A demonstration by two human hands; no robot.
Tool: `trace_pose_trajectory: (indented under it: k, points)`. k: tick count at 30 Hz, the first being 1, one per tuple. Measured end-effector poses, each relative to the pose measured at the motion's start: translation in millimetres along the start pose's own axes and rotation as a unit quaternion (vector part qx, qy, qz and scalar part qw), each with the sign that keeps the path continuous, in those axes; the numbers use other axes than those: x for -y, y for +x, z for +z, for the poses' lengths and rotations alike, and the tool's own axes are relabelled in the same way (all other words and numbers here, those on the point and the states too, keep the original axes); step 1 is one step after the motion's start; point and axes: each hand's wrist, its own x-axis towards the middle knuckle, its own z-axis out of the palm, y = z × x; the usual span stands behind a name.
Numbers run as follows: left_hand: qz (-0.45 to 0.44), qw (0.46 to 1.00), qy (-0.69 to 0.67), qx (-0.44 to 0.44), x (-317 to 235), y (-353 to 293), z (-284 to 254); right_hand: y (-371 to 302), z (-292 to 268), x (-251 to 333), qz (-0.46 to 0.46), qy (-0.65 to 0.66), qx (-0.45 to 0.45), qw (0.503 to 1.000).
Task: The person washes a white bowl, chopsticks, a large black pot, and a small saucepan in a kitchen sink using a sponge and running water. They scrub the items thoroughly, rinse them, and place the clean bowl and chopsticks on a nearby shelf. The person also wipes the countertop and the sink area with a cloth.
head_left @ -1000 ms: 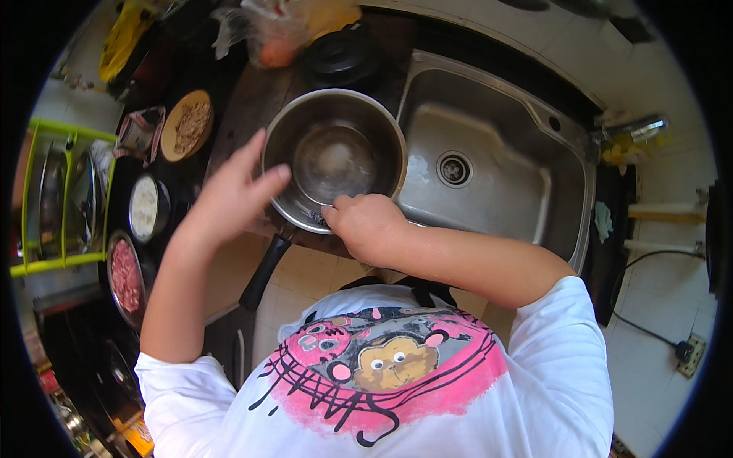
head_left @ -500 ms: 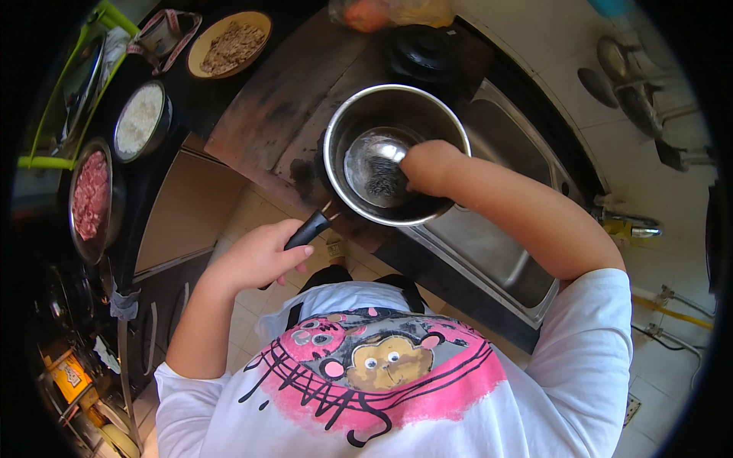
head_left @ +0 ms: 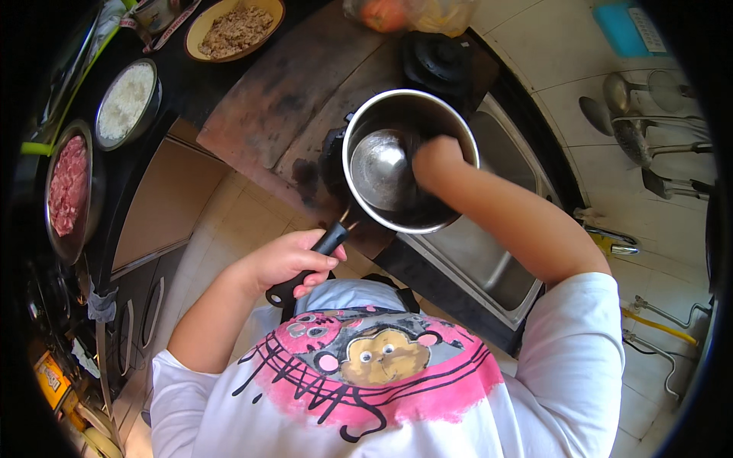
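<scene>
A deep stainless steel saucepan (head_left: 467, 126) is tipped so that its inside shows, over the corner of the sink. My left hand (head_left: 298, 259) is wrapped round its black handle (head_left: 330, 240). My right hand (head_left: 443, 164) reaches into the pan, closed and smeared by motion, against the right side of the inside wall. A dark grey patch shows beside its fingers, seemingly a steel wool scourer mostly hidden by the hand. The pan's bottom (head_left: 379, 172) looks wet and shiny.
A steel sink (head_left: 492, 267) with a tap (head_left: 622, 244) lies to the right. A black lid-like object (head_left: 435, 61) is behind the pan. On the left counter stand bowls of raw meat (head_left: 69, 183), white grains (head_left: 126, 103) and brown crumbly food (head_left: 237, 34). Ladles (head_left: 618, 95) hang at right.
My right hand has moved up along the pan's inside wall, and the scourer seen beside it is now mostly hidden. The pan appears slightly further right; my left hand stays on the handle.
</scene>
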Motion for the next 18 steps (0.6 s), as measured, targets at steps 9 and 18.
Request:
trace_pose_trajectory:
  k: [9,18]
  points:
    - [-0.015,0.968,-0.194,0.158,16,15,-13,34,-29,6,0.075,0.155,-0.082,0.982]
    - [-0.064,0.990,-0.092,0.079,12,29,46,-10,23,6,-0.094,0.441,-0.056,0.891]
